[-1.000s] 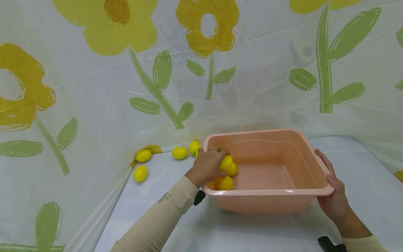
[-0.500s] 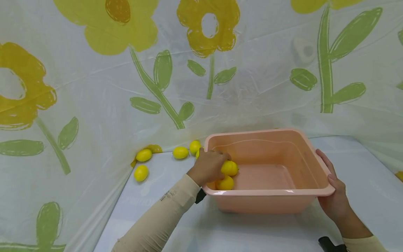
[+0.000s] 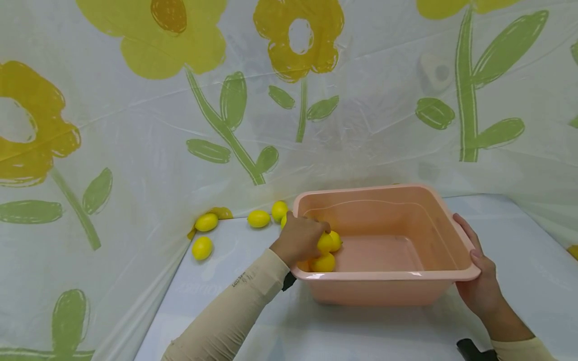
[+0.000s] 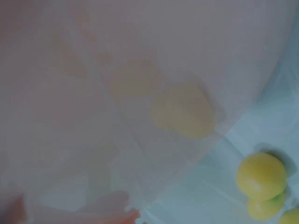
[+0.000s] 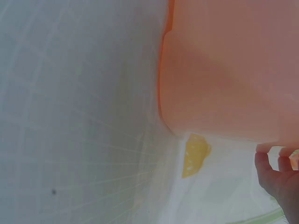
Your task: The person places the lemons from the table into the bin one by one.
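Note:
A pink plastic basin (image 3: 379, 289) stands on the table. My left hand (image 3: 299, 240) reaches over its left rim, fingers curled about a yellow lemon (image 3: 324, 243) low inside; part of that lemon is hidden. Right beside it in the basin are another lemon (image 3: 335, 241) and one nearer the front wall (image 3: 323, 262). At the basin's right end, my right hand (image 3: 480, 278) grips the rim, thumb on top; the right wrist view shows fingertips (image 5: 264, 149) against the basin's outer side. A hazy pink surface fills most of the left wrist view.
Left of the basin, several lemons lie on the white table (image 3: 217, 296): one at the table's left edge (image 3: 201, 248), one behind it (image 3: 206, 222), others near the back (image 3: 258, 218). A flower-printed curtain (image 3: 361, 125) hangs behind the table.
My left hand has sunk slightly into the basin, lowering its lemon beside the others. The right hand and the basin have stayed in place.

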Available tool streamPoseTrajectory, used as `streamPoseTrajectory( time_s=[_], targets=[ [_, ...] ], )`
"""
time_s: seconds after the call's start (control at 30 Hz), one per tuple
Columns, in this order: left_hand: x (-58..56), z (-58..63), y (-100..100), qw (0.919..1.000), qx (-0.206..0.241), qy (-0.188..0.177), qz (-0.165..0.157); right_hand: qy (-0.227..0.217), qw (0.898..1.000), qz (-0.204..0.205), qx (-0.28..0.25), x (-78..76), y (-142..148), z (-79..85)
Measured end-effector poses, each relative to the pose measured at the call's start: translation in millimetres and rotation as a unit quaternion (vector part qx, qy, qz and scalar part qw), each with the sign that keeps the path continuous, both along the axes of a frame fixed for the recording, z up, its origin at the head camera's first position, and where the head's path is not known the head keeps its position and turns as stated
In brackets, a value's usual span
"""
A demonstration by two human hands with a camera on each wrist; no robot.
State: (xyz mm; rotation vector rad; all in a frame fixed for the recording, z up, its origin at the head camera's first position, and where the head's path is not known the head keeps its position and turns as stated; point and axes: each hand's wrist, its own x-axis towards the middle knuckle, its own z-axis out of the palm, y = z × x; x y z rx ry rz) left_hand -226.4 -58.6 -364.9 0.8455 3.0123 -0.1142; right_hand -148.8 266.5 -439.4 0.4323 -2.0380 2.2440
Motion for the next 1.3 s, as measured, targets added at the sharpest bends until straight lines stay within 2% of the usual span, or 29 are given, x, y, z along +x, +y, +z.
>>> streamPoseTrajectory(
  time_s=[0.17, 0.47, 0.8, 1.3],
  targets=[
    [1.4, 1.4, 0.5, 0.9999, -0.012, 0.007, -0.003, 0.006, 1.0, 0.007, -0.007, 0.6, 0.4, -0.4],
    [0.4, 1.5, 0.6, 0.9995, -0.026, 0.015, -0.008, -0.003, 1.0, -0.004, -0.002, -0.4, 0.2, 0.9],
    [0.9, 0.7, 1.4, 0.9998, -0.01, 0.014, -0.001, -0.006, 1.0, -0.001, -0.007, -0.9, 1.2, 0.2],
    [1.8, 2.1, 2.1, 0.9994, -0.028, 0.02, -0.003, -0.018, 0.999, -0.028, 0.012, 0.8, -1.7, 2.8]
  ],
)
